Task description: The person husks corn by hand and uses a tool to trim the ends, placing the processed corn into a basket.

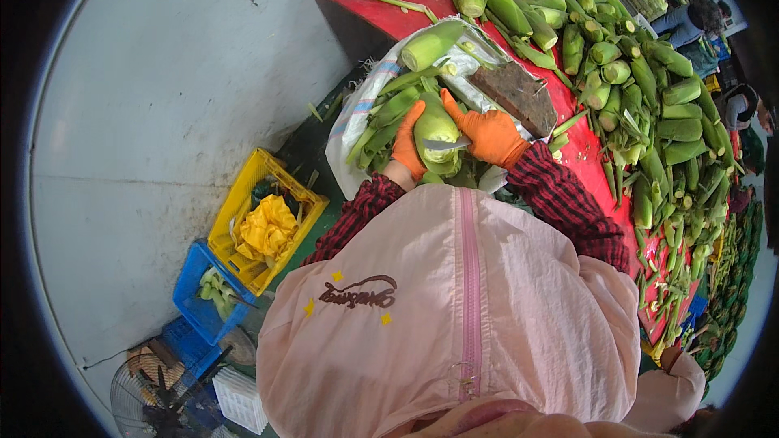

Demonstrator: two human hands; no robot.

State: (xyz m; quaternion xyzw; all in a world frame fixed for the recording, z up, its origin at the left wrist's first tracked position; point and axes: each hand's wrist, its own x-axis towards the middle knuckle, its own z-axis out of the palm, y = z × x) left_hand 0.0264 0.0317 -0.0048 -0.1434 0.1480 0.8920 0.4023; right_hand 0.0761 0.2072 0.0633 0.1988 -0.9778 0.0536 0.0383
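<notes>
Both my hands wear orange gloves. My left hand (408, 143) grips an ear of corn (434, 120) in its green husk, its cut end towards me. In my right hand (490, 134) is a knife; its blade (445, 145) lies across the ear's near end, and my right thumb points up along the husk. Beneath the hands a white woven sack (348, 140) hangs open, with green husk leaves (389, 114) inside. Another husked-in ear (432, 45) rests at the sack's far side. The knife's handle is hidden in my fist.
A red table (584, 161) to the right bears a big heap of unshucked corn (614, 73). A brown block (517, 97) lies on its near edge. To the left stand a yellow crate (234, 240), a blue crate (192, 274) and a fan (161, 398). Other people work at far right.
</notes>
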